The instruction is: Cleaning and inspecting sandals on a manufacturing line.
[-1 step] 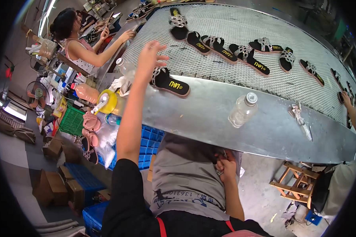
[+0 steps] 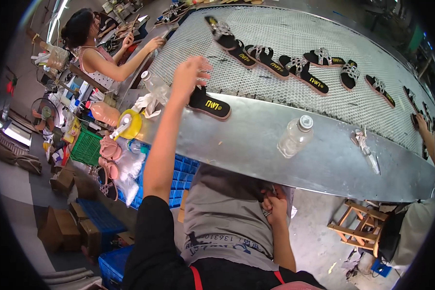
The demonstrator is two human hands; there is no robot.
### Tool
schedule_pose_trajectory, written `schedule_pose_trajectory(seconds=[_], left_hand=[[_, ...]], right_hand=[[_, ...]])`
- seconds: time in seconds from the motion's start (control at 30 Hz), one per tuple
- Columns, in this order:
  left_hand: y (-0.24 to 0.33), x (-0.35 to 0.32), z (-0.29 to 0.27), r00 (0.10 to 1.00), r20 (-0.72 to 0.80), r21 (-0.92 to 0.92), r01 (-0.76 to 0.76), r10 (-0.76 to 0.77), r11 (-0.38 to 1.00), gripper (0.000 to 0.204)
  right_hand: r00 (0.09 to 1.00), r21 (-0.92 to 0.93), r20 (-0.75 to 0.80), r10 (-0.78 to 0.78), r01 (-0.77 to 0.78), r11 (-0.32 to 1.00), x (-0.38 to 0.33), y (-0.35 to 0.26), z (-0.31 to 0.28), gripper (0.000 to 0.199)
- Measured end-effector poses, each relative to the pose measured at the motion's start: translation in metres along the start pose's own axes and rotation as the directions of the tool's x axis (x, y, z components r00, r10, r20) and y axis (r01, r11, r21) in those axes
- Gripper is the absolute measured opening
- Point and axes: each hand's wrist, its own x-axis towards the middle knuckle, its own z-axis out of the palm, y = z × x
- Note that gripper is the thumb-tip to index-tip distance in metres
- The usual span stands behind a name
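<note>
I'm watching the worktop (image 2: 237,145), where the sandal (image 2: 210,105) is lying; its straps are now slipping behind the loosely opened left hand (image 2: 189,78), leaving contact unclear. Below, the right hand (image 2: 276,205) is curling, contents hidden.

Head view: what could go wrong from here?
The left hand looks close to the left clear bottle; a sideways swing might knock it.
The right clear bottle stands loose on the steel ledge and could get bumped.
The far-left sandal seems to touch its neighbour; the decorated strap may scuff.
</note>
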Motion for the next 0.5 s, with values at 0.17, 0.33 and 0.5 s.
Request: schedule_pose_trajectory(seconds=[0.17, 0.33, 0.5], left_hand=[[-0.004, -0.086, 0.041, 0.952, 0.276, 0.15, 0.093, -0.132, 0.984, 0.053], [-0.013, -0.204, 0.073, 0.707, 0.707, 0.072, -0.061, -0.008, 0.996, 0.029], [-0.01, -0.255, 0.067, 0.569, 0.762, -0.122, -0.34, 0.308, 0.932, 0.025]], right_hand=[[0.998, -0.044, 0.065, -0.012, 0.015, 0.999, -0.015, -0.008, -0.001, 0.029], [0.968, -0.377, 0.25, 0.017, 0.081, 0.923, -0.047, -0.038, 0.014, 0.026], [0.915, -0.448, 0.395, -0.083, 0.27, 0.852, -0.056, -0.058, 0.034, 0.024]])
